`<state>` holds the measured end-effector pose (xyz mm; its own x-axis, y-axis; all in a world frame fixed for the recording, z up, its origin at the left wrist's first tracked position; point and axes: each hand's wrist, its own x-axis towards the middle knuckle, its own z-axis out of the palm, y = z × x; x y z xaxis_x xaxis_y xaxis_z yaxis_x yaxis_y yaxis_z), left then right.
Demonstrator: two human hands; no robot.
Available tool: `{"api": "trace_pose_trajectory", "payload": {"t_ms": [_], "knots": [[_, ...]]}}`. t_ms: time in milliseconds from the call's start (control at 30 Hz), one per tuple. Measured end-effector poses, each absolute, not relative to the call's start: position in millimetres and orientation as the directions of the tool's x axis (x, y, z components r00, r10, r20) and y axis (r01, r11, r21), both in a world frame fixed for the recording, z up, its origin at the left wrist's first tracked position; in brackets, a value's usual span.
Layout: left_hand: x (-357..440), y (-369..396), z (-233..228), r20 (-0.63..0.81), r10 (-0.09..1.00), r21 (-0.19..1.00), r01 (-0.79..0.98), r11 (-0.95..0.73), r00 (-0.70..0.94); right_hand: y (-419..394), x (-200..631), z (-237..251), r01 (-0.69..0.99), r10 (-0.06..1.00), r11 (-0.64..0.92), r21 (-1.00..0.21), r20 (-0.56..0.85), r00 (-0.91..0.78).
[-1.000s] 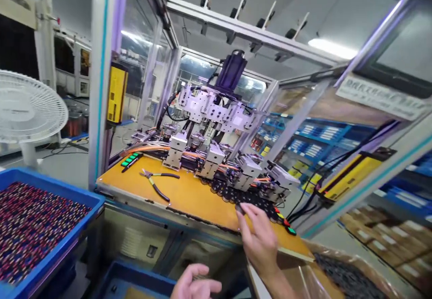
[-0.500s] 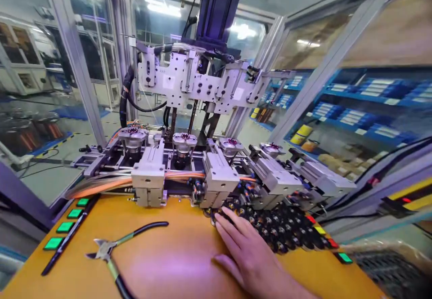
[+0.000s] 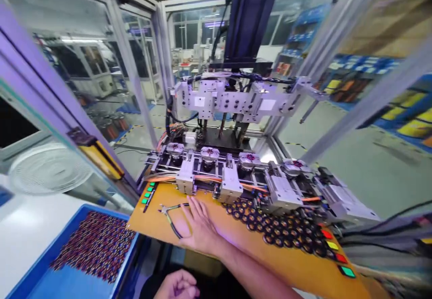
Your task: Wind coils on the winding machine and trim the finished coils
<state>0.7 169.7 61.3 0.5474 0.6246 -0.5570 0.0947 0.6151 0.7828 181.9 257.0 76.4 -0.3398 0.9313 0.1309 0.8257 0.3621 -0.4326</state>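
My right hand (image 3: 200, 229) lies flat with spread fingers on the orange tabletop (image 3: 243, 249), its forearm reaching in from the lower right. Beside its fingers, diagonal cutting pliers (image 3: 164, 209) lie spread apart; their upper handle ends at the fingers, and I cannot tell if they touch. Farther right, many small black round parts (image 3: 286, 229) with coppery centres are crowded together on the tabletop. Low in the view, in front of the table edge, is my left hand (image 3: 178, 284), its fingers curled inward. Whatever those fingers may hold is hidden.
Metal fixtures with clamps (image 3: 231, 184) line the tabletop's back edge, below a white plate assembly (image 3: 236, 101). A blue tray (image 3: 79, 213) of small multicoloured parts stands at left. Green buttons (image 3: 147, 194) sit at the left edge, red and yellow ones (image 3: 332, 245) at right.
My right hand has moved left, from beside the black round parts to the pliers. My left hand has come into view at the bottom. The view has shifted, now showing the blue tray.
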Motion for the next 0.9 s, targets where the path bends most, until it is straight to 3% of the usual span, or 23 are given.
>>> {"api": "trace_pose_trajectory", "payload": {"t_ms": [167, 367, 667, 900], "knots": [[-10, 167, 84, -0.526, 0.796, 0.829, -0.032, 0.559, 0.299, 255, 174, 78, 0.819, 0.922, 0.387, -0.424, 0.162, -0.352], [-1, 189, 100, -0.478, 0.868, 0.846, -0.195, 0.497, 0.136, 252, 179, 71, 0.778, 0.914, 0.405, -0.48, 0.212, -0.345], [30, 239, 97, -0.492, 0.843, 0.724, -0.436, 0.535, 0.217, 245, 194, 91, 0.555, 0.966, 0.252, -0.793, 0.176, -0.187], [26, 250, 118, -0.334, 0.897, 0.771, -0.463, 0.437, 0.291, 228, 189, 141, 0.232, 0.981, 0.164, -0.959, 0.134, -0.143]]}}
